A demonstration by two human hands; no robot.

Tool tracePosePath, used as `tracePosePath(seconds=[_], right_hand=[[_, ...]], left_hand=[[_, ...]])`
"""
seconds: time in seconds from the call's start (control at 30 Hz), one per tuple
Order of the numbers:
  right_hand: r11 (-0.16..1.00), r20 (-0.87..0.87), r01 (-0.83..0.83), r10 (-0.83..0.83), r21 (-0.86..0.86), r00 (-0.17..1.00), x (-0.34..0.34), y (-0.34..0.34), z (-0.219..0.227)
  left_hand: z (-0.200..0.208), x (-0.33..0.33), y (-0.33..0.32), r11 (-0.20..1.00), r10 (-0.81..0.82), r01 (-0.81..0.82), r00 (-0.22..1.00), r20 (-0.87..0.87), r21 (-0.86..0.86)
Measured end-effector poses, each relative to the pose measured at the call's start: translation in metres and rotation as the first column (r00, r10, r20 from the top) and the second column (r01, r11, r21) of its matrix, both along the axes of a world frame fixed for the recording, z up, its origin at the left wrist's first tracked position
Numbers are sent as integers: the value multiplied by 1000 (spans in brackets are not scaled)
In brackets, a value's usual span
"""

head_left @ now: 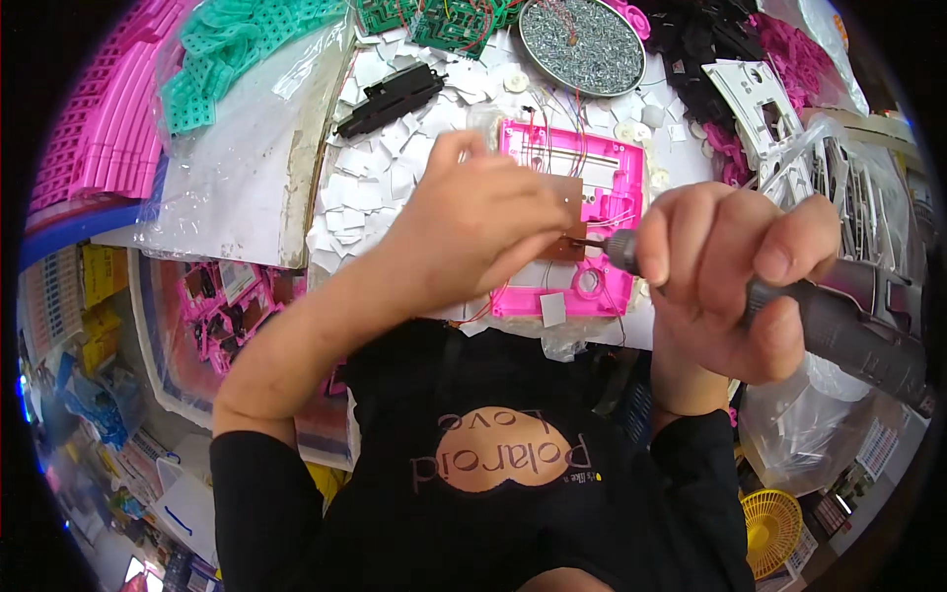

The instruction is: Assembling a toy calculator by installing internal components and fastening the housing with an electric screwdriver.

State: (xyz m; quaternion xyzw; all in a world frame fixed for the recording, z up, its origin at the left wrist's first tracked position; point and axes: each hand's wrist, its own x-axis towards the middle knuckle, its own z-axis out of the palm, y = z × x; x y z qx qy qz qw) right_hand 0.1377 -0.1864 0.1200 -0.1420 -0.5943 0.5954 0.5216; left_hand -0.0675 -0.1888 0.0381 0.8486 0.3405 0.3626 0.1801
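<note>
Right hand (725,266) gripping dark screwdriver (850,333), pointing left, long axis nearly crosswise

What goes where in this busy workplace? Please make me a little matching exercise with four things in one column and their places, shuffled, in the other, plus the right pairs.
Things:
1. Screwdriver
2. Small metal parts
3. Yellow basket
4. Teal pieces

Places:
A. At the top, just beyond the pink case
B. In the upper left of the picture
C. Gripped in the right hand
D. In the lower right of the picture

Right pairs: 1-C, 2-A, 3-D, 4-B
</note>
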Motion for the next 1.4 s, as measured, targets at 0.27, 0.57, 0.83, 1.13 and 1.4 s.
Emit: tracePosePath(seconds=[0.27, 0.57, 0.83, 1.13, 1.4], right_hand=[[1000, 64, -12, 12, -9, 998, -21, -1, -8], [999, 56, 51, -51, -7, 997, -37, 19, -37], [950, 352, 128, -227, 284, 908, -49, 26, -48], [983, 215, 133, -158, 127, 964, -40, 35, -47], [780, 412, 404, -605, 478, 681, 4, -1, -20]], left_hand=[[-15, -9, -27, 987, 137, -128, 986, 97, -92], [-6, -20, -33, 942, 332, -329, 943, 28, -68], [-15, -32, -57, 962, 254, -260, 964, -82, -81], [-1, 22, -83, 982, 63, -96, 977, -203, -161], [0, 5, -62, 884, 183, -132, 980, 73, -449]])
